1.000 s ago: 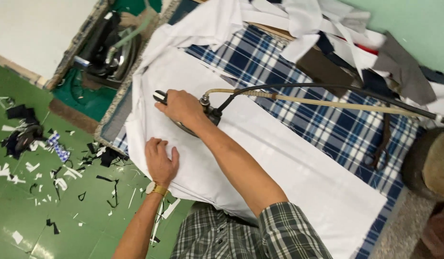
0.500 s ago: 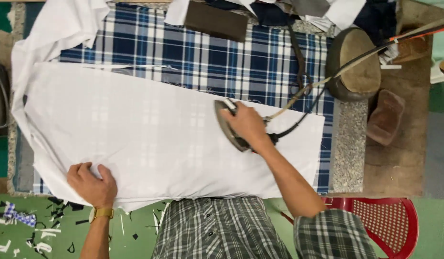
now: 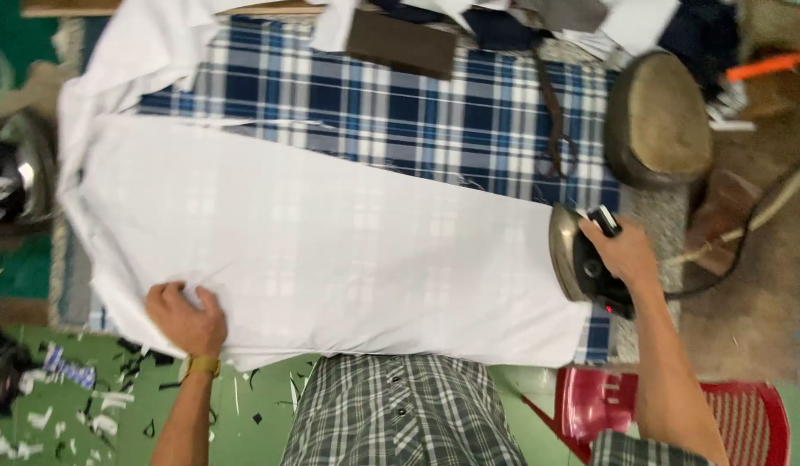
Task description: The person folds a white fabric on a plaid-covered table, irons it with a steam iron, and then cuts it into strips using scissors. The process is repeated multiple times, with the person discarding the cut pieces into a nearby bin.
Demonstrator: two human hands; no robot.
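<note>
Here the right hand (image 3: 629, 255) grips the iron (image 3: 581, 263) at the white cloth's (image 3: 331, 250) end; the left hand (image 3: 186, 318) pins it flat. Lingering could scorch it.

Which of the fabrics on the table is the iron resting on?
The plain white cloth, at its right end, under the iron held by the right hand; the blue plaid cover lies beneath it.
</note>
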